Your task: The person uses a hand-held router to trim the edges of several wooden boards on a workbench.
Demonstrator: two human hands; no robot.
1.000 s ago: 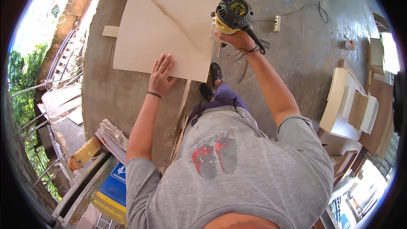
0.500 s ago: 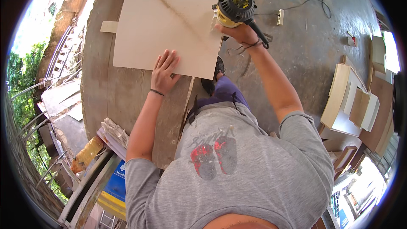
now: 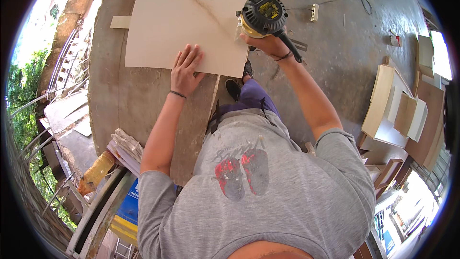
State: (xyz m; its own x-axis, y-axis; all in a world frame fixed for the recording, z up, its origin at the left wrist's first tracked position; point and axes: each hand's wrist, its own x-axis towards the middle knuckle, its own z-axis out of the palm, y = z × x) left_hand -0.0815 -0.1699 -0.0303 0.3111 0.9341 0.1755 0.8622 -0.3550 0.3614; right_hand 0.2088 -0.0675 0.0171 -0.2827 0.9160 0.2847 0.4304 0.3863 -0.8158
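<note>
Across the upper middle of the frame a pale board [image 3: 191, 19] lies flat on a dark workbench [image 3: 129, 100], its right edge overhanging. At that edge the right hand [image 3: 266, 45] is clenched around a black-and-yellow power router [image 3: 262, 15], while the left hand [image 3: 186, 69] presses open, fingers spread, on the board's lower part, grasping nothing. Wooden panels [image 3: 397, 110] lie on the concrete floor at right.
</note>
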